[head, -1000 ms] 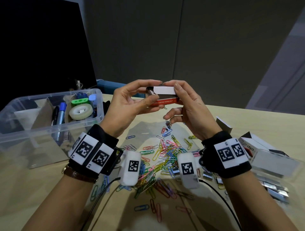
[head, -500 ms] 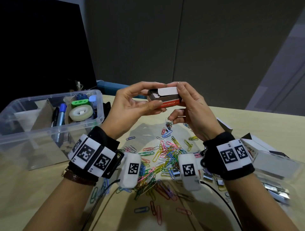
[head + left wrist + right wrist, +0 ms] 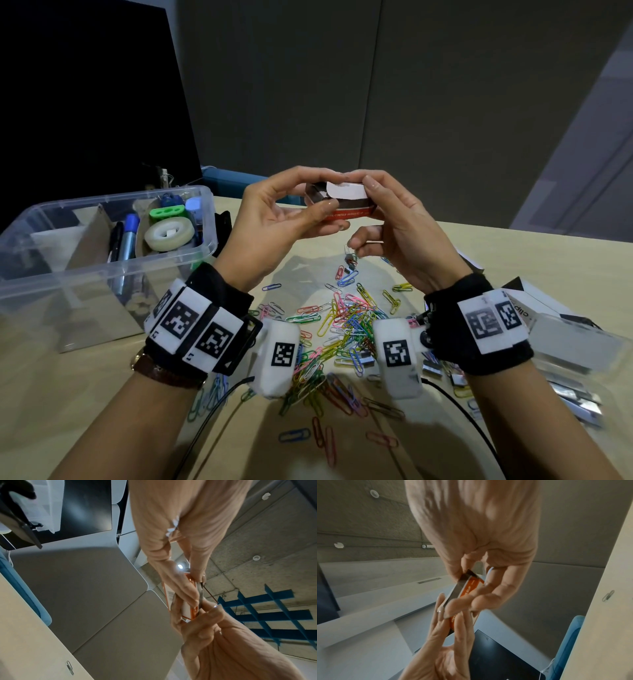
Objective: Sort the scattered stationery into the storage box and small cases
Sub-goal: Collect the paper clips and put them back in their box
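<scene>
Both hands hold a small red-and-black paper clip box [image 3: 349,209] up above the table. My left hand [image 3: 330,190] pinches its left end between thumb and fingers. My right hand [image 3: 373,200] grips the right end, with a fingertip on the white flap [image 3: 346,192] at the top. The left wrist view shows the box [image 3: 186,607] edge-on between the fingers of both hands. In the right wrist view my right hand's fingers close round the box [image 3: 464,588]. A heap of coloured paper clips [image 3: 346,325] lies on the table below the hands.
A clear storage box [image 3: 41,274] stands at the left, holding a tape roll [image 3: 168,233], markers [image 3: 127,236] and a green piece [image 3: 166,213]. At the right lie white clip boxes [image 3: 537,301], a clear case [image 3: 575,342] and metal clips [image 3: 575,397]. Cables run toward the front edge.
Both hands keep hold of the box and have barely shifted. The white flap now curves lower over the box's open end under the right fingertip.
</scene>
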